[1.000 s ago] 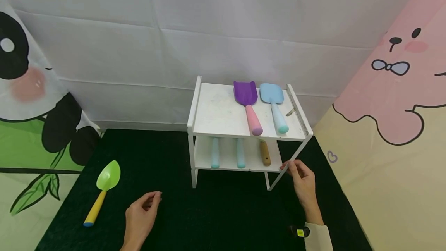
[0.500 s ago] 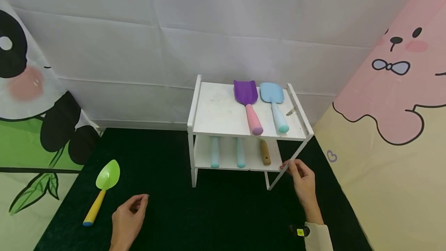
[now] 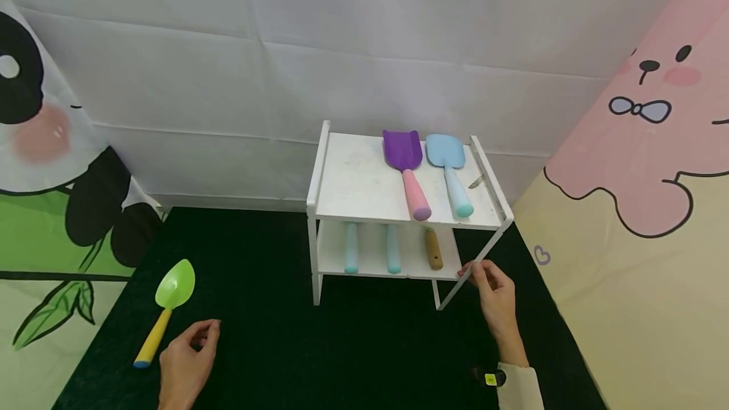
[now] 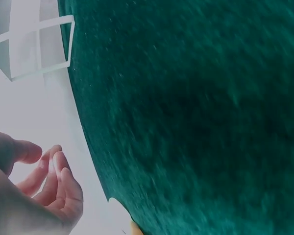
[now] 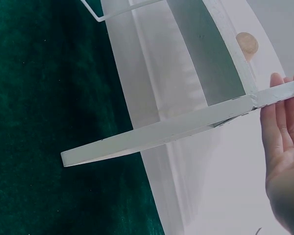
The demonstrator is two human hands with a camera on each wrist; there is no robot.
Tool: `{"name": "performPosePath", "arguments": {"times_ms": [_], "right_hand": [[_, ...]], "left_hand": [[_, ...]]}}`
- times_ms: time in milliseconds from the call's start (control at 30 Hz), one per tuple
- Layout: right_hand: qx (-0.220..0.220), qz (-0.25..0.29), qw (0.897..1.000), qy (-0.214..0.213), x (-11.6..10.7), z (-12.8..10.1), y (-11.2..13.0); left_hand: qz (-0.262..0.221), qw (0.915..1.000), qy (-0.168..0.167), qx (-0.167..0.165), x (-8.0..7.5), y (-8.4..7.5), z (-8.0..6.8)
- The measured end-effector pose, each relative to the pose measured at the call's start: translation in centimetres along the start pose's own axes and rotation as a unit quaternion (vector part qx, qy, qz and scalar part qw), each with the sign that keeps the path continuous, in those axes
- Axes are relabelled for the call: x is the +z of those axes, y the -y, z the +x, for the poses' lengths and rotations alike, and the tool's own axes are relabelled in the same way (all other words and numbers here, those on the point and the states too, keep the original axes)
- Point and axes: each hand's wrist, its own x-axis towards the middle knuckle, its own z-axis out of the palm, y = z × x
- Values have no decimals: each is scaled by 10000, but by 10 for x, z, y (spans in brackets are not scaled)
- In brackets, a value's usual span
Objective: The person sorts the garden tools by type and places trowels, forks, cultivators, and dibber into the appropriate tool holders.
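My left hand point(image 3: 185, 362) hovers loose and empty beside the scoop point(image 3: 165, 309) on the mat point(image 3: 353, 347), my right hand point(image 3: 494, 296) steadying the rack point(image 3: 364, 182); light, stiff plastic, I'd grasp its yellow handle.

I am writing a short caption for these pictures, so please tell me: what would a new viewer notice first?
First, the white two-tier rack at the middle of the dark green mat, with a purple scoop and a light blue scoop lying side by side on its top shelf. Next, the green spoon with a yellow handle lying at the left, close to the left hand, while the right hand touches the rack's front right leg.
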Motion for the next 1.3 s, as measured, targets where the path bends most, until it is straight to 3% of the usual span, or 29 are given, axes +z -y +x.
{"name": "performPosePath", "arguments": {"times_ms": [400, 767, 1133, 1300], "right_hand": [[84, -45, 9999, -118, 2, 1, 1], [-38, 77, 10000, -49, 2, 2, -1], [-11, -35, 10000, -3, 0, 2, -2], [46, -20, 10000, -15, 0, 1, -3]], "left_hand": [[100, 9992, -384, -93, -14, 19, 13], [332, 9941, -998, -265, -24, 34, 21], [398, 9913, -1141, -519, -32, 45, 29], [517, 9918, -993, -617, -35, 48, 32]]}}
